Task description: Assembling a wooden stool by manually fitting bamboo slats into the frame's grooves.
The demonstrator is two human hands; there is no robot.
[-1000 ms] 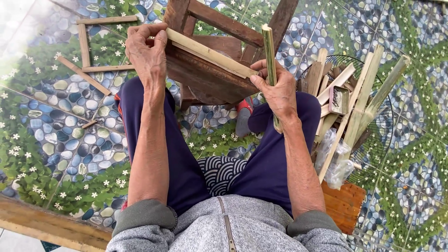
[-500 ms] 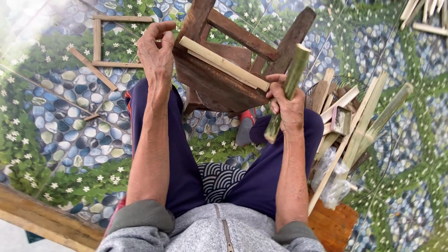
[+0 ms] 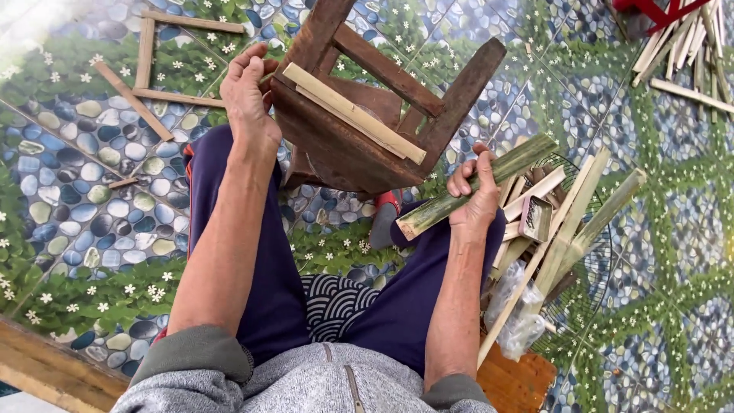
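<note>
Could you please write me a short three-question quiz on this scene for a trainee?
1. True or false: the right hand is closed around a green bamboo piece.
2. What does the left hand grip? A) a plastic bag B) the end of the pale bamboo slat at the corner of the overturned wooden stool C) a metal tin
3. Fill in: the square frame of thin slats lies on the patterned ____.

Key: 1 true; 2 B; 3 floor.
</note>
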